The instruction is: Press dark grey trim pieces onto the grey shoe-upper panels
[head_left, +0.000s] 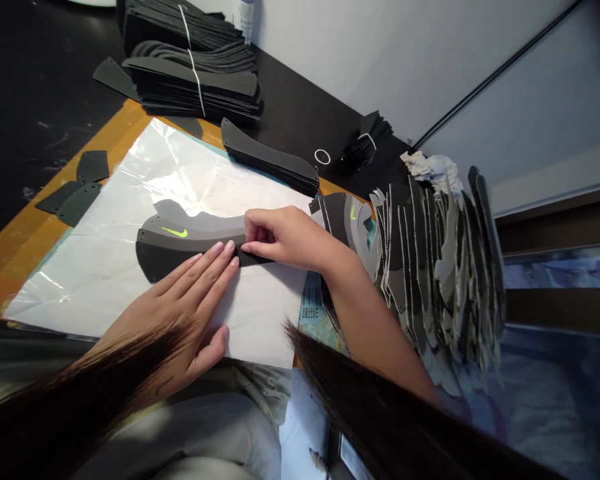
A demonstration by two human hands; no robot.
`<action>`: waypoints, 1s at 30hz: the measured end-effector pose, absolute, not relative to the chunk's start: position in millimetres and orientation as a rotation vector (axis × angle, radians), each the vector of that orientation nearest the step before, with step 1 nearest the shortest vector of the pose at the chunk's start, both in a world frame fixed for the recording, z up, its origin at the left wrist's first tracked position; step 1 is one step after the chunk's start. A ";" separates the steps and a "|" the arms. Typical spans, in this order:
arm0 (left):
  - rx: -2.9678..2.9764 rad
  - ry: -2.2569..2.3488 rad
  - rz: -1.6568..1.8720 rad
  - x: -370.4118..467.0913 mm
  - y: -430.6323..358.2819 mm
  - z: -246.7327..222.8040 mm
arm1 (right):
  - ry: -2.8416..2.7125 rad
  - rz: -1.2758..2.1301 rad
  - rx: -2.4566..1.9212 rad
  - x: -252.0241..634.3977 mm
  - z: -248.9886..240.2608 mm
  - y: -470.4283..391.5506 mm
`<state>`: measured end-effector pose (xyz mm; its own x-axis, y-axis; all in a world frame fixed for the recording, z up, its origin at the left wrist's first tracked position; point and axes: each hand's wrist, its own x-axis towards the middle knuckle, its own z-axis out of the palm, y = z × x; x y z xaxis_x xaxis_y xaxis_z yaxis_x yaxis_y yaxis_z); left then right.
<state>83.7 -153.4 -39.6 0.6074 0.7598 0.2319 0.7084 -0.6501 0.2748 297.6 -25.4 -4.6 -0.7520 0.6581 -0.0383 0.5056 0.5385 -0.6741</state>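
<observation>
A black and grey shoe panel (153,250) with a lime green swoosh lies flat on a white sheet (90,267). My left hand (185,300) rests on its lower edge, fingers stretched out and the thumb apart on the sheet. Over the panel's right part is my right hand (285,240), with fingers curled and thumb and forefinger pinched at the dark strip's edge. Whatever sits between those fingertips is too small to make out. The panel's right end is hidden under my right hand.
Banded stacks of black pieces (195,80) stand at the back left. A smaller pile of black strips (270,160) lies behind the sheet. Many finished-looking panels (420,260) stand in a row at the right, by a crumpled white cloth (433,170). Loose dark pieces (77,200) lie left.
</observation>
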 end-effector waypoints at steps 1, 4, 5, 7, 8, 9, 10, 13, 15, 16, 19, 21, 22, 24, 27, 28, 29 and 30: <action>2.671 1.238 0.488 84.4 -153.6 -39.1 | -2.551 1.030 -0.972 297.7 -4.9 -24.8; 2.660 1.270 0.465 86.3 -154.4 -37.5 | -2.533 1.082 -0.957 298.0 -4.8 -23.8; 2.655 1.284 0.460 86.9 -154.7 -37.2 | -2.530 1.099 -0.957 298.1 -4.7 -23.6; 2.645 1.304 0.455 88.0 -154.9 -37.0 | -2.530 1.123 -0.959 298.3 -4.6 -23.2; 2.642 1.311 0.455 88.4 -154.9 -37.2 | -2.530 1.131 -0.957 298.4 -4.6 -23.0; 2.639 1.315 0.454 88.7 -154.9 -37.4 | -2.531 1.136 -0.953 298.5 -4.7 -22.8; 2.637 1.317 0.454 88.9 -154.7 -37.6 | -2.530 1.138 -0.951 298.5 -4.7 -22.6; 2.636 1.307 0.452 88.7 -154.2 -37.9 | -2.524 1.143 -0.956 298.3 -4.6 -22.1; 2.641 1.292 0.449 88.4 -153.8 -37.8 | -2.524 1.145 -0.963 298.1 -4.1 -22.1; 2.642 1.290 0.450 88.3 -153.6 -37.7 | -2.528 1.144 -0.966 298.0 -3.7 -22.2; 2.635 1.300 0.457 88.3 -153.3 -37.6 | -2.555 1.124 -0.981 297.7 -2.2 -22.5; 2.632 1.305 0.458 88.4 -153.5 -37.6 | -2.572 1.114 -0.987 297.5 -1.1 -22.7; 2.634 1.301 0.457 88.3 -153.6 -37.6 | -2.577 1.111 -0.988 297.4 -0.8 -22.9; 2.644 1.294 0.454 87.9 -154.1 -37.4 | -2.583 1.112 -0.987 297.3 -0.5 -23.2; 2.656 1.287 0.458 88.0 -154.5 -36.2 | -2.581 1.104 -0.983 297.2 -1.0 -23.6; 2.657 1.288 0.454 88.6 -154.6 -35.6 | -2.584 1.098 -0.980 297.2 -1.3 -23.7; 2.657 1.291 0.448 89.6 -154.7 -34.9 | -2.590 1.091 -0.979 297.3 -1.5 -23.8; 2.657 1.299 0.438 90.9 -154.8 -34.4 | -2.600 1.081 -0.980 297.4 -1.6 -23.9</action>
<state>90.9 -154.8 -34.4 0.5816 0.7902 0.1933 0.7458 -0.6128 0.2611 297.4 -23.9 -1.6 -0.7726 0.6274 -0.0978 0.5119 0.5243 -0.6805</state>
